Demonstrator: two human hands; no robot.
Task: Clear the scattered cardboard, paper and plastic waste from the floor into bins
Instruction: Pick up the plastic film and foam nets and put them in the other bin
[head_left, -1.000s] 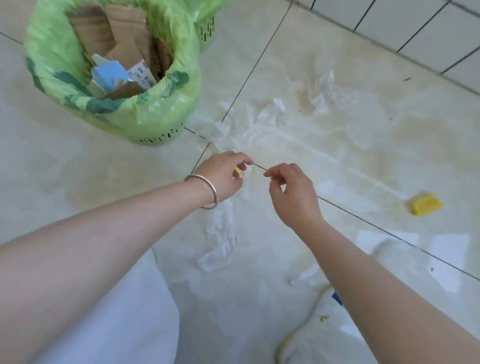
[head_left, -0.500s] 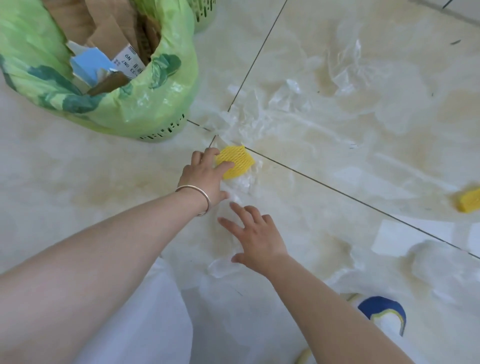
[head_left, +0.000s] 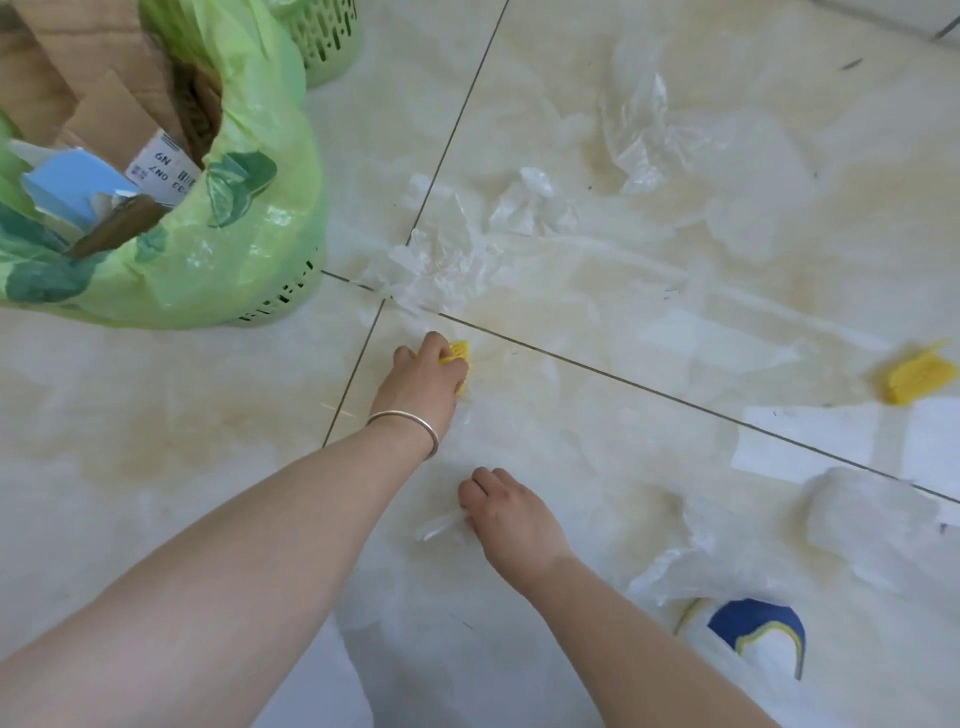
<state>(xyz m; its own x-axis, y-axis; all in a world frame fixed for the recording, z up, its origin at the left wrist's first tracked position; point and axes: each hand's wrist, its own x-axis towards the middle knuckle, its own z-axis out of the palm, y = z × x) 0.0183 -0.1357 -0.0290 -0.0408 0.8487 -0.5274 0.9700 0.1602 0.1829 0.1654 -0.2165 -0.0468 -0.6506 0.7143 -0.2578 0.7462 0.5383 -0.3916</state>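
The yellow foam net (head_left: 457, 352) sits just left of the frame's centre, mostly hidden under the left hand (head_left: 423, 382), whose fingers curl over and grip it down at the floor (head_left: 156, 415); only its upper right edge shows. Around it lies clear plastic film (head_left: 452, 260), thin and pale against the cream tiles, so its edges are hard to trace and where one sheet ends and the next begins cannot be told. A more crumpled sheet (head_left: 644, 135) shows in the upper right. Below centre, the right hand (head_left: 506, 512) is knuckles-up with fingers tucked under, pinching a small clear plastic scrap (head_left: 439, 525) that pokes out to its left; how much it holds is hidden by the fingers. Both forearms reach in from the bottom edge, the left one long and diagonal with a silver bangle (head_left: 410, 423) at the wrist, the right one shorter and cut off at the lower right. A second yellow foam net (head_left: 917, 376) lies at the right edge, well apart from the hands, with white paper pieces (head_left: 810, 434) just below it. In the upper left stands a bin (head_left: 270, 306) lined with a green bag (head_left: 249, 218), cut off by the frame, holding cardboard (head_left: 109, 104) and a blue scrap (head_left: 67, 189). A second green bin (head_left: 327, 36) peeks behind it. A blue and white shoe (head_left: 753, 631) shows at lower right, partly under film.
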